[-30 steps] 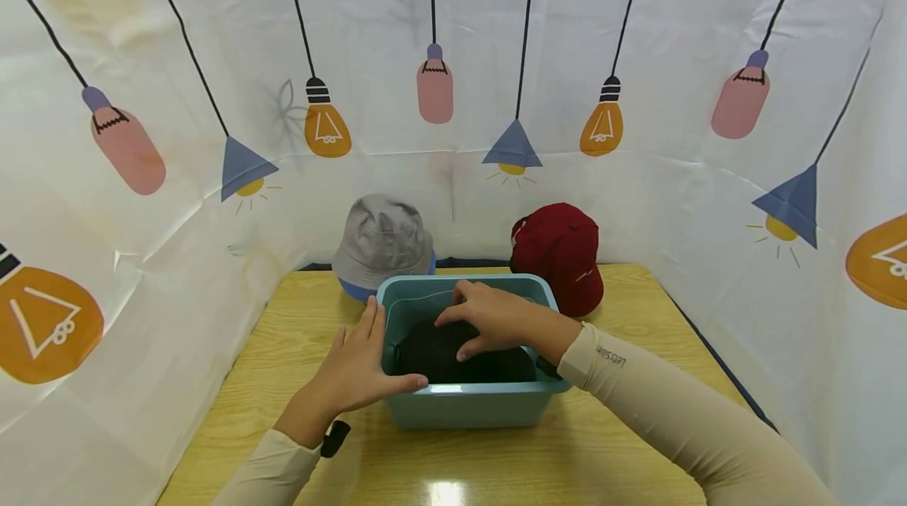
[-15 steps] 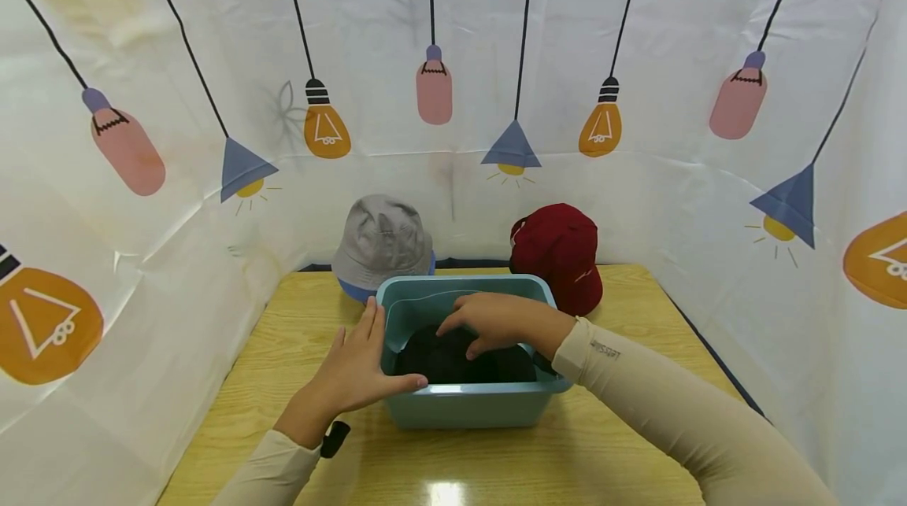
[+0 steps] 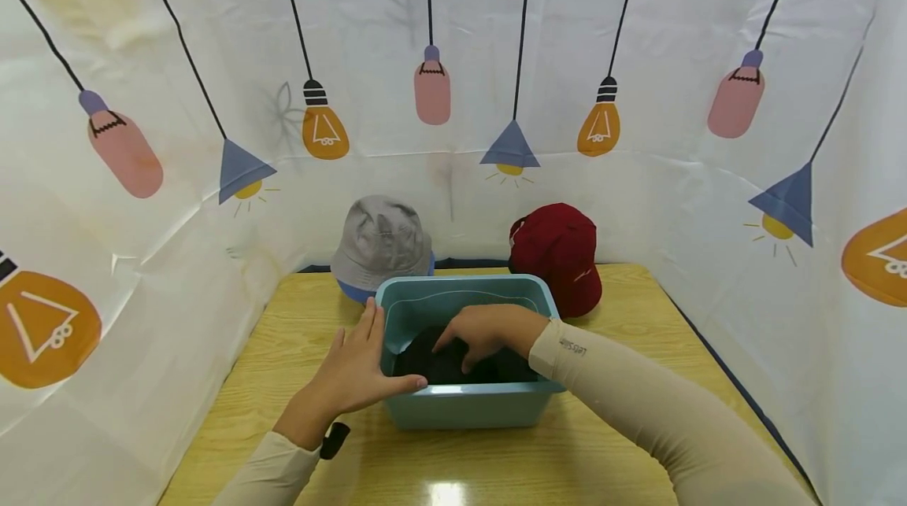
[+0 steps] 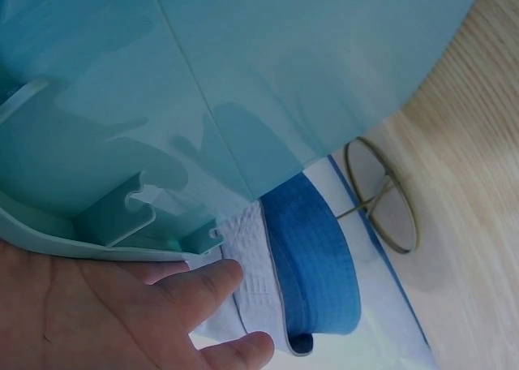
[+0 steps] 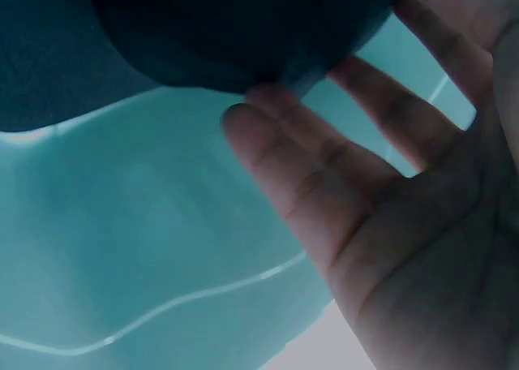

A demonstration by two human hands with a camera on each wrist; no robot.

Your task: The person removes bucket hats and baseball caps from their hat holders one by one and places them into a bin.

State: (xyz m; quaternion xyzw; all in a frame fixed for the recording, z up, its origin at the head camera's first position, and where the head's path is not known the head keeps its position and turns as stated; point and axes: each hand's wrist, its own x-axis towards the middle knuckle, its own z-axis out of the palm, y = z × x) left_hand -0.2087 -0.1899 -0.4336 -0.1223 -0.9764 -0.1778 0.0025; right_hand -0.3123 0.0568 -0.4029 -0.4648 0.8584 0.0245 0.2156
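Note:
A light teal plastic bin (image 3: 464,411) stands on the table, with a black cap (image 3: 425,360) lying inside. My left hand (image 3: 354,372) rests at the bin's left front corner, fingers spread along the left side and thumb along the front rim. In the left wrist view, the left palm (image 4: 89,313) lies against the bin's outer rim. My right hand (image 3: 489,333) reaches down into the bin over the cap. The right wrist view has its fingertips right at the dark curved edge of the cap (image 5: 243,29), fingers loosely extended.
A grey bucket hat (image 3: 383,242) with a blue underside stands behind the bin at left. A dark red baseball cap (image 3: 560,254) is behind it at right. In the left wrist view, a thin cord loop (image 4: 415,224) lies beside the bucket hat. White printed curtains enclose the wooden table (image 3: 283,333).
My right hand has moved lower into the bin and slightly left, its fingers bending down to the black cap. The left hand has stayed in place.

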